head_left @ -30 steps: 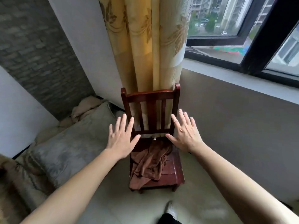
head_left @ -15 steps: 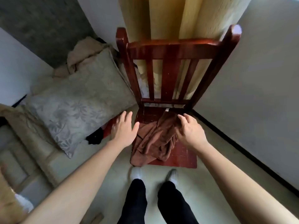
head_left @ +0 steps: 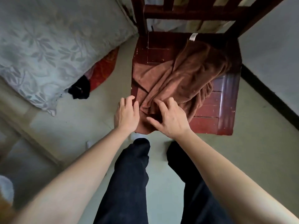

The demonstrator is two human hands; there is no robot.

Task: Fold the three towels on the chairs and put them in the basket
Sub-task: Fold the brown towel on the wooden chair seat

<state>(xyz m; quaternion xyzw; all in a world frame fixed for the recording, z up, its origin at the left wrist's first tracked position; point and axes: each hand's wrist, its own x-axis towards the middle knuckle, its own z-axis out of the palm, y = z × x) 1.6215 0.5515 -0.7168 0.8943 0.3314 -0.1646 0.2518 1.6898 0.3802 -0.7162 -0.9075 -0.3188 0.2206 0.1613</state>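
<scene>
towel (head_left: 186, 75) on chair (head_left: 224, 110) seat, overhanging its front edge, cushion (head_left: 48, 46) left of chair, left hand (head_left: 127, 114) and right hand (head_left: 169, 120) at towel's front edge

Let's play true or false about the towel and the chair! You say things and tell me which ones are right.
1. The towel is brown. True.
2. The towel is neatly folded. False: it lies crumpled on the chair seat.
3. A white tag shows at the towel's far end. True.
4. The grey pillow lies on the chair. False: it lies left of the chair.
5. The left hand and right hand are at the towel's near end. True.
</scene>
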